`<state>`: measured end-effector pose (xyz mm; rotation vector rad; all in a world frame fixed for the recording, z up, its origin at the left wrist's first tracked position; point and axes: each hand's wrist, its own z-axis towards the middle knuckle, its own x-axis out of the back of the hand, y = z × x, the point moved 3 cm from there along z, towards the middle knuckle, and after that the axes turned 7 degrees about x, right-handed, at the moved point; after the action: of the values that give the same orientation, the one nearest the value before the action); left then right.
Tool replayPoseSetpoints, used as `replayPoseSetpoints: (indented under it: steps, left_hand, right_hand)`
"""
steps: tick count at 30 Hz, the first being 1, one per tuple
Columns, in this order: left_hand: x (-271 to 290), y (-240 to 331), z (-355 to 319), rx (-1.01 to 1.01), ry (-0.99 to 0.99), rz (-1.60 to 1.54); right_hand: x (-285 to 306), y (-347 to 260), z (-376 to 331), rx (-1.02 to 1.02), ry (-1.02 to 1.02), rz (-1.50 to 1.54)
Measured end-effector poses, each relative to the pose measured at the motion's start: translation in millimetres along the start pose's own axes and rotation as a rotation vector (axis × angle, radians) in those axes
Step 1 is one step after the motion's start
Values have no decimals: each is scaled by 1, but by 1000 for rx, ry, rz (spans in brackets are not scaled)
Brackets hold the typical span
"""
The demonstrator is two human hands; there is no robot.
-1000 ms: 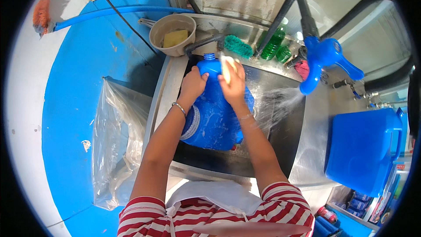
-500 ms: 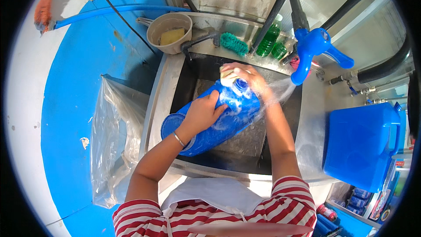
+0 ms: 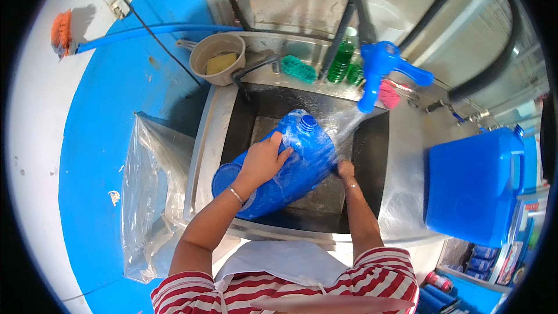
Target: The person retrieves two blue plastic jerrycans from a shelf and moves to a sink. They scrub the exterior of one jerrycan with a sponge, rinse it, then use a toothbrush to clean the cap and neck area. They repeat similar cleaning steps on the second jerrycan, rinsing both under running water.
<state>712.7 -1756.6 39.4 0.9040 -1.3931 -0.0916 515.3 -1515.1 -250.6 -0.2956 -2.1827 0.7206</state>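
A blue plastic water jug (image 3: 311, 160) lies slanted over the sink, its capped neck toward the far side and its base at the near left. White suds cling around its shoulder. My left hand (image 3: 263, 163) grips the top side of the jug, thumb and fingers curved on it. At the jug's right side, low in the sink, is my right hand (image 3: 346, 169); its fingers are hidden behind the jug, and the sponge is out of sight. Water sprays from the blue tap (image 3: 381, 72) onto the jug's right side.
The dark sink basin (image 3: 369, 168) sits in a steel counter. Along its back are a beige pot (image 3: 200, 55) with a yellow sponge, a green brush (image 3: 298, 70) and a green bottle (image 3: 341, 61). Another blue jug (image 3: 468, 189) stands right; a plastic bag (image 3: 145, 197) hangs left.
My right hand has moved from the jug's neck, where it held a pale yellow sponge, down to its right side. The capped neck is uncovered, with fewer suds. My left hand stays on the jug.
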Motion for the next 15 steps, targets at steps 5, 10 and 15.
replayPoseSetpoints:
  steps: [5, 10, 15]
  left_hand:
    - [-19, 51, 5, -214, 34, 9]
    - [-46, 103, 6, -302, -166, 150]
    - [-64, 130, -9, -519, -286, 201]
  right_hand:
    - [97, -130, -108, 609, 508, 590]
    - [169, -212, -172, 941, 594, -223]
    - [201, -162, -156, 703, 440, -7]
